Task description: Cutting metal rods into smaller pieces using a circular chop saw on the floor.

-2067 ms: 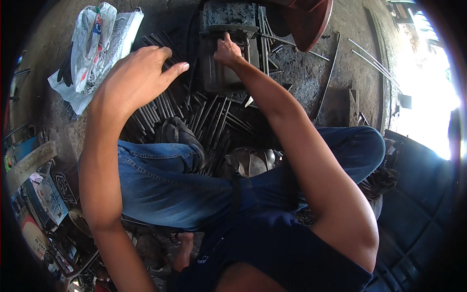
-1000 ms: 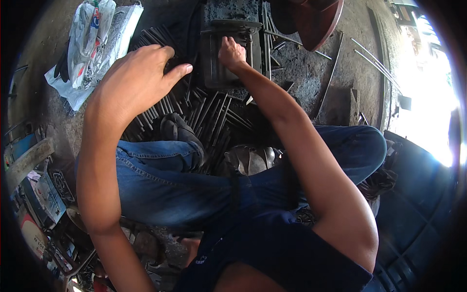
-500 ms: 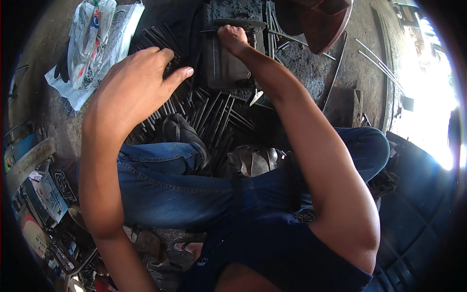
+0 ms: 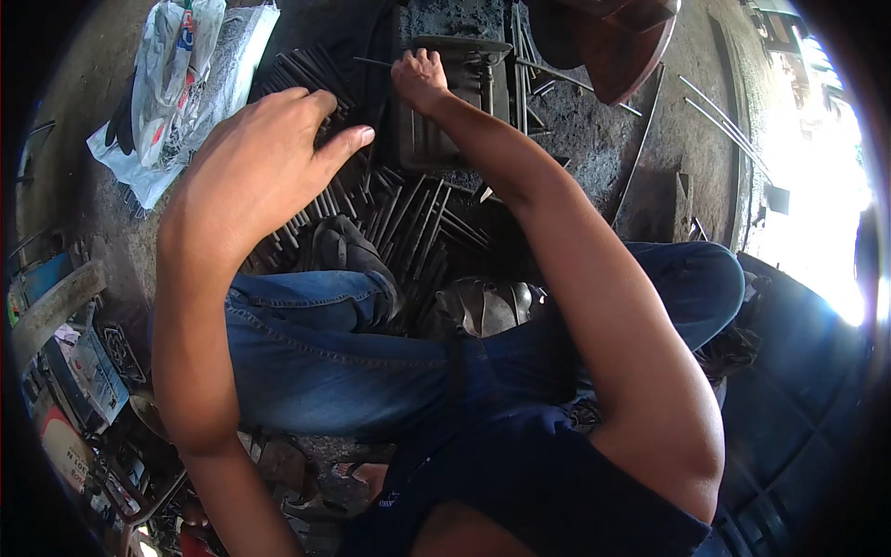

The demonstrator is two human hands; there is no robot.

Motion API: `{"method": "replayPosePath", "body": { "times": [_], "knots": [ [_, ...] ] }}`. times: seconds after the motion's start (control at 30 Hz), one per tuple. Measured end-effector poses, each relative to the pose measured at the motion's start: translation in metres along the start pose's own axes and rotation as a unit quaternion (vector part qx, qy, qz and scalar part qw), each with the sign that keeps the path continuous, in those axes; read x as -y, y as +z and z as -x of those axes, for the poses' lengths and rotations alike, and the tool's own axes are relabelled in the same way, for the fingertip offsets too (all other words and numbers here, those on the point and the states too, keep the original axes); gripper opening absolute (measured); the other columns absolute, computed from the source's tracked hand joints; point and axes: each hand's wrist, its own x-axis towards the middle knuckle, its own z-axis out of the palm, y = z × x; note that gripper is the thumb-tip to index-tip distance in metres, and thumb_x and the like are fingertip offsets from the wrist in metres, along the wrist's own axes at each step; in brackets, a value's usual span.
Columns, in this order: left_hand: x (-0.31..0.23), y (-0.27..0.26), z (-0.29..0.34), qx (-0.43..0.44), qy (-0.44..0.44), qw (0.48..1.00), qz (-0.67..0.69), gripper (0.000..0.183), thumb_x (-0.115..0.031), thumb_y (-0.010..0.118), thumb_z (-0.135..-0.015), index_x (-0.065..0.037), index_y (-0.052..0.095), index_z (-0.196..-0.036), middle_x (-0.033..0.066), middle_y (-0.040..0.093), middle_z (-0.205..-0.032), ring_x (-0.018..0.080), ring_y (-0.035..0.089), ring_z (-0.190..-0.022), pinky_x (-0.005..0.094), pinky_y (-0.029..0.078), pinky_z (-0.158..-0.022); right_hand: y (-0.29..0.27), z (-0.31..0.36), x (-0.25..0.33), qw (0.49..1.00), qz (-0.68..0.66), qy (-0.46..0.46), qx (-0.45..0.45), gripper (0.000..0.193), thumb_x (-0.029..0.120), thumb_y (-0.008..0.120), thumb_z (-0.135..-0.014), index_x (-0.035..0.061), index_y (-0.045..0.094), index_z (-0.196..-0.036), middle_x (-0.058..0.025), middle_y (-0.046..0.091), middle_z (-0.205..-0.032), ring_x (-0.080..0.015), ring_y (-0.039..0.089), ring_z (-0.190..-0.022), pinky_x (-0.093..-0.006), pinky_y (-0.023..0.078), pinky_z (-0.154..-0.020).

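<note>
My right hand (image 4: 422, 82) is closed on a thin metal rod (image 4: 371, 61), whose end sticks out to the left of my fingers. It is at the left side of a dark metal machine (image 4: 432, 139) with a flat top plate and a lever-like bar. My left hand (image 4: 255, 153) is raised on the left with nothing visible in it; its thumb stands apart from the bent fingers, whose tips are partly hidden. Below and beyond it lie many short dark metal rods (image 4: 408, 223), heaped on the ground between my legs and the machine.
A white woven sack (image 4: 227, 84) lies at the far left. A rusty curved metal piece (image 4: 622, 56) stands at the far right of the machine. Long thin rods (image 4: 729, 130) lie farther right. Wood and assorted clutter (image 4: 88, 362) fill the left side. Dark grit covers the ground around the machine.
My right hand has moved left, away from the machine's bar, and the rod now reaches farther left. My left hand has hardly moved.
</note>
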Motion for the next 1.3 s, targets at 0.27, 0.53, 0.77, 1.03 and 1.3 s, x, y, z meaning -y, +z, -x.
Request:
{"method": "replayPosePath", "body": {
  "times": [0.27,0.53,0.77,1.03,1.3],
  "knots": [
    [0.013,-0.002,-0.009,0.027,-0.022,0.999,0.034,0.052,-0.045,0.056,-0.093,0.004,0.066,-0.111,0.0249,0.066,-0.105,0.0385,0.064,-0.101,0.0438,0.05,-0.089,-0.016,0.021,0.004,0.994,-0.09,0.007,0.069,0.02,0.013,0.058,-0.083,0.0076,0.07,-0.097,-0.0143,0.067,-0.103,-0.0298,0.065,-0.101,-0.0448,0.045,-0.089],
    [0.053,-0.015,-0.017,0.006,-0.086,0.993,0.081,0.064,-0.057,0.048,-0.094,-0.002,0.063,-0.121,0.0206,0.065,-0.116,0.0332,0.063,-0.106,0.0398,0.044,-0.096,-0.066,0.098,0.014,0.863,-0.502,-0.001,0.06,0.035,0.015,0.064,-0.078,-0.0031,0.068,-0.108,-0.0212,0.07,-0.101,-0.0335,0.067,-0.098,-0.0396,0.052,-0.086],
    [0.083,-0.017,-0.015,-0.104,-0.101,0.966,0.212,0.074,-0.066,0.04,-0.094,-0.002,0.062,-0.122,0.0148,0.067,-0.105,0.0257,0.062,-0.095,0.0361,0.046,-0.09,-0.159,0.148,0.013,0.735,-0.675,-0.062,0.022,0.036,0.019,0.068,-0.085,-0.0078,0.065,-0.11,-0.0152,0.07,-0.103,-0.0187,0.066,-0.096,-0.0316,0.049,-0.089],
    [0.073,-0.011,-0.016,-0.143,-0.044,0.926,0.345,0.074,-0.069,0.03,-0.095,-0.008,0.061,-0.125,0.0104,0.066,-0.115,0.0233,0.061,-0.105,0.0387,0.044,-0.092,-0.259,0.191,-0.012,0.69,-0.71,-0.095,-0.101,0.028,0.011,0.067,-0.087,-0.0073,0.065,-0.108,-0.0137,0.071,-0.1,-0.0173,0.067,-0.092,-0.0311,0.052,-0.087],
    [0.036,-0.037,-0.007,-0.205,0.06,0.786,0.58,0.075,-0.065,0.023,-0.098,-0.004,0.053,-0.13,0.0152,0.065,-0.119,0.0225,0.062,-0.112,0.0363,0.047,-0.094,-0.31,0.221,-0.05,0.594,-0.761,-0.038,-0.26,0.025,0.008,0.067,-0.089,-0.0039,0.065,-0.11,-0.0069,0.069,-0.101,-0.0147,0.064,-0.098,-0.0281,0.05,-0.09]
  ]
}}
